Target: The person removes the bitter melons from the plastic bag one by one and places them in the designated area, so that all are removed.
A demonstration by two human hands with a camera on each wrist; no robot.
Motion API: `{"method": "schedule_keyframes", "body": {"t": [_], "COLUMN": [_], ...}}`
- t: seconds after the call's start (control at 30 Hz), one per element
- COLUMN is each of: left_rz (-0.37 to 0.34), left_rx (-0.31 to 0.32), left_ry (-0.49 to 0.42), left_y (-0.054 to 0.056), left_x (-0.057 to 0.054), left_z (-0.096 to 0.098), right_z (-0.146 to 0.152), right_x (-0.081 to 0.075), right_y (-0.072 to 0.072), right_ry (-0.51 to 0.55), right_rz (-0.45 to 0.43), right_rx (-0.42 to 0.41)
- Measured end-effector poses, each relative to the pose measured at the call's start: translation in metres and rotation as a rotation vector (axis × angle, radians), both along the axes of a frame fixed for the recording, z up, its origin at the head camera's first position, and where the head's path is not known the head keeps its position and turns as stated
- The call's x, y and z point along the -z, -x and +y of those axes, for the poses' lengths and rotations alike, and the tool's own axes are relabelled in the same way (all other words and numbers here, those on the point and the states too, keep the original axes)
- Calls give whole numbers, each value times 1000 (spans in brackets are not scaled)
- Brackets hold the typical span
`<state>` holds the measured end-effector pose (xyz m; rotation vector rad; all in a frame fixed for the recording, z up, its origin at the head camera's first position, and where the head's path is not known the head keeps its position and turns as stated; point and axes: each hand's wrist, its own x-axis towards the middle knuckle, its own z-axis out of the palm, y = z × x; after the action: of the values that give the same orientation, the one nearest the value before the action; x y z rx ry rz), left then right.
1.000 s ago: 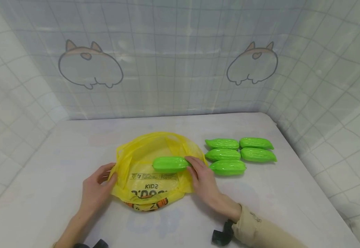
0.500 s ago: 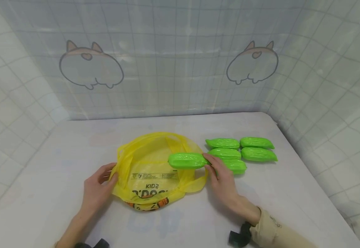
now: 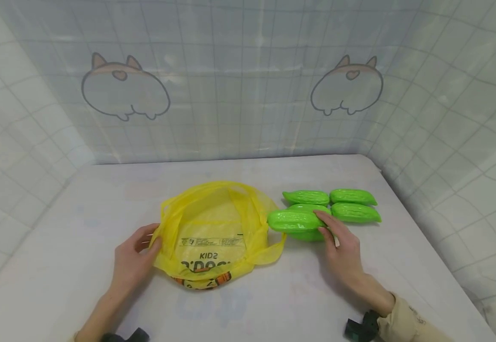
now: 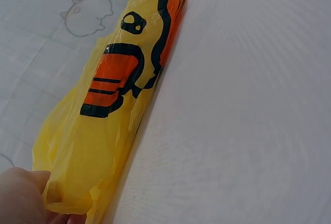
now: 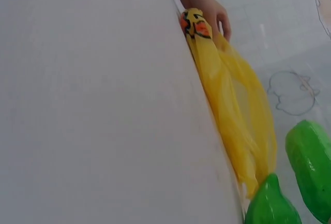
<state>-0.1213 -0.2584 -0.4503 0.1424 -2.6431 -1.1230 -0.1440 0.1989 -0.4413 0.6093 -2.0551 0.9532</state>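
Note:
The left hand [image 3: 132, 254] pinches the left rim of a yellow plastic bag [image 3: 209, 228], which lies with its mouth open on the table. In the left wrist view, the thumb presses on a corner of the bag [image 4: 88, 167], below its printed cartoon. A glossy green bitter melon [image 3: 292, 221] is held at its right end by the fingers of the right hand [image 3: 344, 251]. It overlaps the nearest melons of the group, just right of the bag, and partly hides them. In the right wrist view the held melon [image 5: 310, 164] appears at the right edge, above another melon [image 5: 271, 206].
Several more green bitter melons lie in two columns at the right, among them a back one [image 3: 352, 196] and a front one [image 3: 310, 235]. The white table [image 3: 252, 313] meets a grid-patterned curtain [image 3: 239, 95] at the back and sides.
The right hand has moved right with the bitter melon, from over the bag's mouth to above the melon group. The bag's right handle now hangs free; the left hand has stayed put.

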Motion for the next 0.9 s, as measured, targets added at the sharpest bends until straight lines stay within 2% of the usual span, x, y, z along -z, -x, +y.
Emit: {"method": "schedule_keyframes", "body": {"t": [0.13, 0.57, 0.73, 0.9], "left_rz": [-14, 4, 12, 25], "left_rx": [-6, 7, 9, 14], "left_ry": [5, -3, -2, 1], "left_y": [0, 0, 0, 0], "left_x": [0, 2, 2, 2], "left_z": [0, 0, 0, 0], "right_z": [13, 52, 68, 80], "right_x": [-1, 4, 7, 7], "right_y": [0, 2, 3, 1], "right_ry": [16, 46, 84, 136], "right_rz": [36, 32, 47, 22], "right_rx": [26, 110, 138, 137]}}
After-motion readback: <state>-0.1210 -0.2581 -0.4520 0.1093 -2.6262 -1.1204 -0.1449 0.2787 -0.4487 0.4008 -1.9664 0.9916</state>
